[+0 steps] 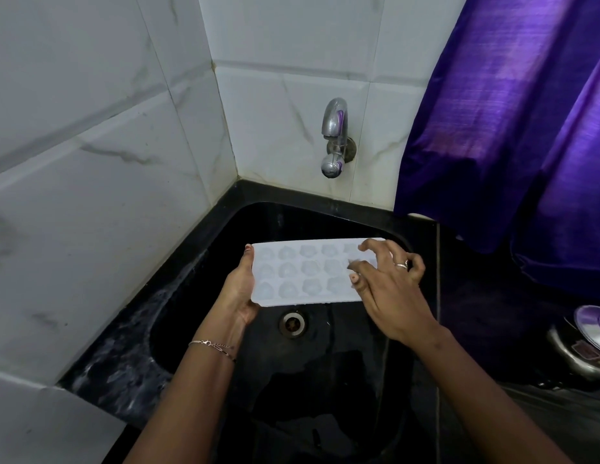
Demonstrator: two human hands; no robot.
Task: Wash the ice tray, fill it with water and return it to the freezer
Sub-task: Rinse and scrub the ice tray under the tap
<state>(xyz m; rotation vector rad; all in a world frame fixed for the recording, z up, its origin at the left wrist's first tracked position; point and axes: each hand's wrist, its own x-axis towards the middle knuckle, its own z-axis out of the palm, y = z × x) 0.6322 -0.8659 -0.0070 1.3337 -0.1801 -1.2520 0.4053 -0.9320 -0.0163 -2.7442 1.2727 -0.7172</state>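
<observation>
A white ice tray [303,272] with several moulded cavities is held level over the black sink [198,316], just above the drain [292,323]. My left hand [240,289] grips the tray's left end, thumb on its top edge. My right hand [389,283] lies over the tray's right end with the fingers curled and spread, fingertips touching the cavities; it covers that end. A chrome tap [335,135] sticks out of the tiled wall above the sink, and no water is running from it.
White marble-look tiles [90,162] close off the left and back sides. A purple curtain [513,128] hangs at the right over the black counter. A steel vessel with a lid [586,343] sits on the counter at the far right edge.
</observation>
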